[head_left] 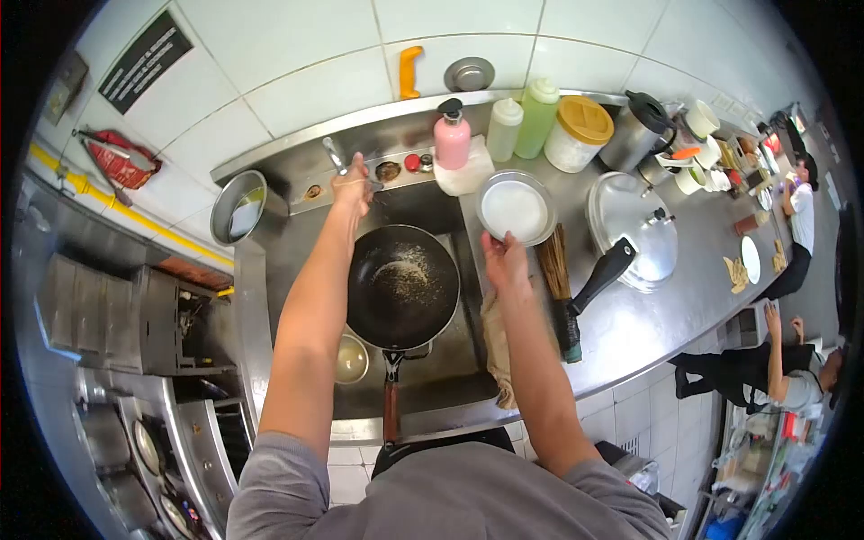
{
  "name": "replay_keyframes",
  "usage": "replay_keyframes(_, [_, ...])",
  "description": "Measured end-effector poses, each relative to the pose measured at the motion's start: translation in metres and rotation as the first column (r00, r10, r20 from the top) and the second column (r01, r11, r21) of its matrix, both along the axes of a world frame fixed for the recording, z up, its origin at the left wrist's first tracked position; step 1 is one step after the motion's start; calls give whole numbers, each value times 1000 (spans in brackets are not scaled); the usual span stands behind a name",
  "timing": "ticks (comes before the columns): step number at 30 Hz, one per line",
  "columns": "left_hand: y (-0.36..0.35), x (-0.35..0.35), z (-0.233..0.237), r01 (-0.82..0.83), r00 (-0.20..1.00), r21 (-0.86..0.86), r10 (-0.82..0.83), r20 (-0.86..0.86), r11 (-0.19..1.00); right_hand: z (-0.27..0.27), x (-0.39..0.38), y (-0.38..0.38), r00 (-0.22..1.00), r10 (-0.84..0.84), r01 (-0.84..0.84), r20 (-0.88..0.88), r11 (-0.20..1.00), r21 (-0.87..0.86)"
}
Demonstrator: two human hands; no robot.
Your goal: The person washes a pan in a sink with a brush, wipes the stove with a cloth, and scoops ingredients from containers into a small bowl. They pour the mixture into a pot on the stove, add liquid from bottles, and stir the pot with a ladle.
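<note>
You grip a bright metal tap above a dull, brushed steel sink, where your pan looks matt black and gritty, its handle reddish wood, beside a shiny metal bowl, a limp tan cloth, a smooth steel counter and glossy white tiles.

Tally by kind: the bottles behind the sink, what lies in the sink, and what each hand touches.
Bottles: 3 – pink bottle, pale bottle, green bottle
Pans: 1 – pan in the sink
Bowls: 2 – small bowl in the sink, white-filled bowl at the right hand
Taps: 1 – tap in the left hand
Total: 7
</note>
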State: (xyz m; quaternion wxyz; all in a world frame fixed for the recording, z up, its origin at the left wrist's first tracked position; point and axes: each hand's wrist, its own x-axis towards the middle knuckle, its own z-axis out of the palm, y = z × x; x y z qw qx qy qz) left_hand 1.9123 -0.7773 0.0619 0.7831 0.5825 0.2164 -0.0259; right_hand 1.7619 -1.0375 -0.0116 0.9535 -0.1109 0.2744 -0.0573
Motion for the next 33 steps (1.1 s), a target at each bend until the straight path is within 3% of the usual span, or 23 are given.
replay_keyframes(1, [-5,0,5,-113,992,50,115,-54,992,2,10,-2,997,-49,45,-62,997,-64])
replay_keyframes(3, [-6,0,10,-174,983,118,179,-30,978,-8,32,-9,990,-108,95,-93,987,-130])
replay_keyframes(6, [-3,0,8,64,997,-108,-59,52,992,-5,46,-12,994,-75,66,-75,991,-113])
replay_keyframes(8, [14,-4,5,130,991,-77,-130,4,988,-25,46,-23,1000,28,-27,5,974,-223])
replay_keyframes(9, [18,-4,4,192,981,-41,-193,-31,981,-20,28,-22,1000,-4,2,-8,973,-231])
replay_keyframes(10, [16,-10,7,163,986,48,-161,-36,985,-3,1,-11,992,125,-95,7,783,-615])
replay_keyframes(11, [15,-22,13,129,992,135,-125,-34,982,11,-27,-5,966,253,-158,-48,438,-885])
replay_keyframes(12, [14,-36,22,80,997,144,-79,-9,986,17,-58,-4,972,220,-103,-83,80,-992])
replay_keyframes(13, [17,-49,28,24,999,152,-27,18,988,21,-91,0,977,182,-52,-109,-292,-955])
replay_keyframes(14, [36,-52,12,68,994,346,-92,53,936,24,-121,1,985,162,26,-59,-476,-879])
replay_keyframes(15, [56,-56,-3,93,985,528,-156,76,844,25,-151,-1,987,159,98,-6,-640,-762])
replay_keyframes(17, [79,-97,-9,285,905,633,-419,70,720,12,-206,-13,996,70,16,-52,-735,-678])
replay_keyframes(19, [100,-150,-3,386,913,458,-403,-66,801,20,-232,-26,993,-103,-120,-61,-811,-573])
replay_keyframes(21, [133,-194,-51,252,932,591,-357,66,766,11,-232,-43,958,-265,-284,-111,-817,-502])
replay_keyframes(23, [150,-247,-71,314,949,528,-270,-161,789,8,-221,-61,962,-266,-267,-63,-860,-435])
replay_keyframes(25, [152,-300,-84,454,887,370,-371,-276,810,7,-209,-78,895,-332,-445,-297,-692,-569])
replay_keyframes(26, [143,-322,-77,526,830,283,-411,-377,802,2,-209,-88,894,-354,-444,-275,-779,-443])
replay_keyframes(27, [128,-342,-70,585,760,185,-454,-465,789,10,-206,-91,897,-351,-438,-268,-781,-445])
replay_keyframes(29, [100,-381,-86,693,705,187,-599,-381,696,37,-203,-91,811,-167,-521,-561,-643,-562])
replay_keyframes(30, [89,-395,-89,758,653,323,-669,-355,567,33,-204,-90,866,-117,-457,-486,-577,-676])
replay_keyframes(31, [79,-402,-89,785,590,455,-731,-343,421,39,-207,-84,871,-114,-448,-479,-587,-675])
replay_keyframes(32, [70,-406,-89,778,599,456,-728,-334,431,46,-212,-78,850,57,-498,-524,-237,-834])
replay_keyframes(33, [60,-409,-84,781,624,338,-686,-374,526,52,-219,-70,836,233,-535,-496,149,-832])
